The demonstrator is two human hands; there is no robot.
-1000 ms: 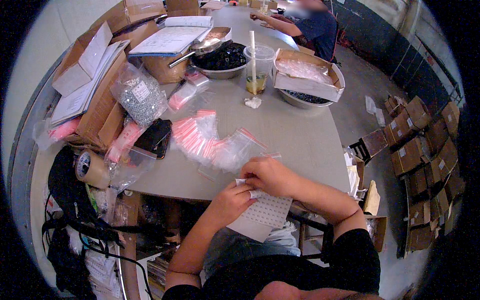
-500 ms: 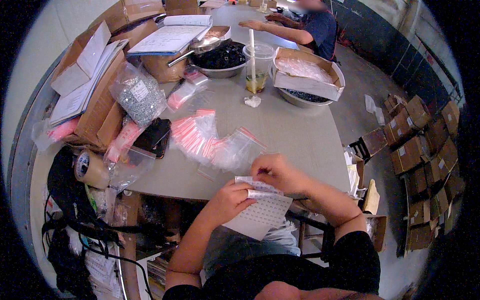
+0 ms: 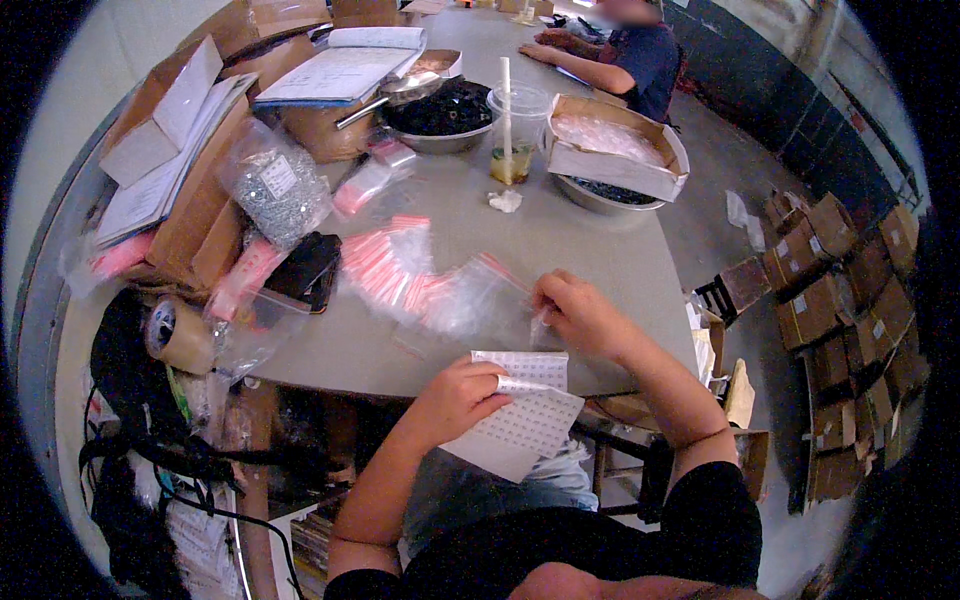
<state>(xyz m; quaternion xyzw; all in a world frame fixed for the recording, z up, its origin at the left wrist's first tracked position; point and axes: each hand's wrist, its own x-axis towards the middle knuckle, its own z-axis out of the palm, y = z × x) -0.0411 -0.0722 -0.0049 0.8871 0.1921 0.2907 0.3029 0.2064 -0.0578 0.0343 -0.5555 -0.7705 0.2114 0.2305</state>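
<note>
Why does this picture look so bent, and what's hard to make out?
Head view: wide fisheye, so the table looks curved and corners go black; head view: pale sheen on the table's far end; head view: print on the sheet in the left hand too small to read, face of the other person blurred.

Left fingers (image 3: 482, 370) curled; right fingers (image 3: 544, 292) bent

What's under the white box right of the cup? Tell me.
Under the box, along its near side, part of a metal bowl shows, holding dark pieces. The rest is covered and cannot be seen.
</note>
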